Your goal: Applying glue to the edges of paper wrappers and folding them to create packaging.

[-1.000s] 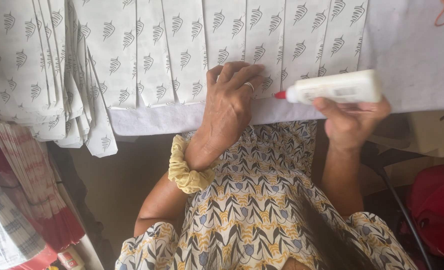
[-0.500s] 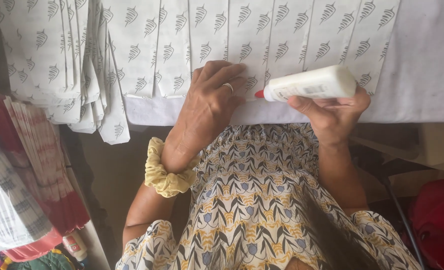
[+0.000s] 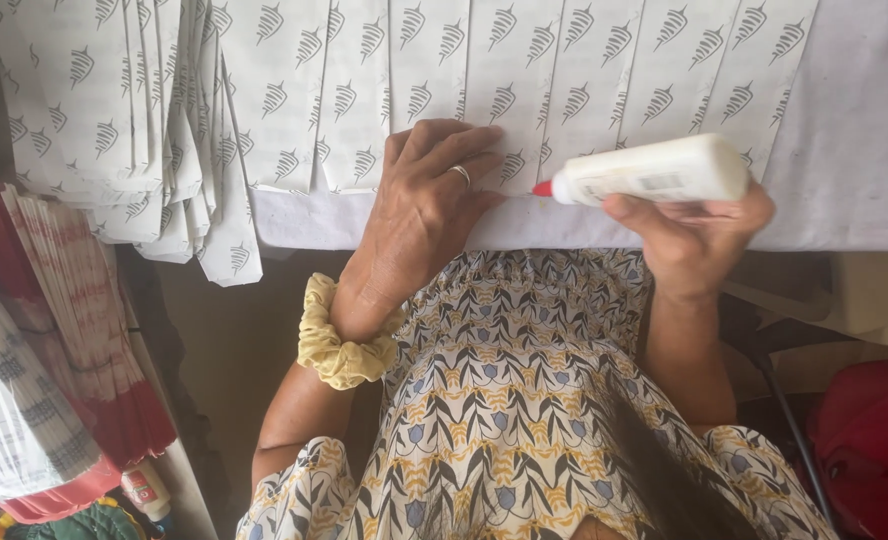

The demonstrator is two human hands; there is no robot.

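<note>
My left hand (image 3: 426, 205) lies flat, palm down, on a row of overlapping white paper sheets (image 3: 524, 70) printed with grey leaf marks, its fingers pressing the sheets' lower edges. A ring sits on one finger and a yellow scrunchie (image 3: 339, 340) is round the wrist. My right hand (image 3: 689, 235) holds a white glue bottle (image 3: 654, 172) sideways. Its red tip (image 3: 542, 188) points left, close to the fingertips of my left hand, just above the sheets' edge.
The sheets lie on a white table (image 3: 844, 170). A loose stack of the same printed paper (image 3: 154, 130) hangs over the table's left edge. Red-and-white paper bundles (image 3: 74, 320) stand at the left, a small bottle (image 3: 146, 490) below them. A red object (image 3: 869, 440) sits low right.
The view has shifted, so both hands sit lower in the picture. My right hand has brought the bottle's tip a little closer to my left hand's fingers.
</note>
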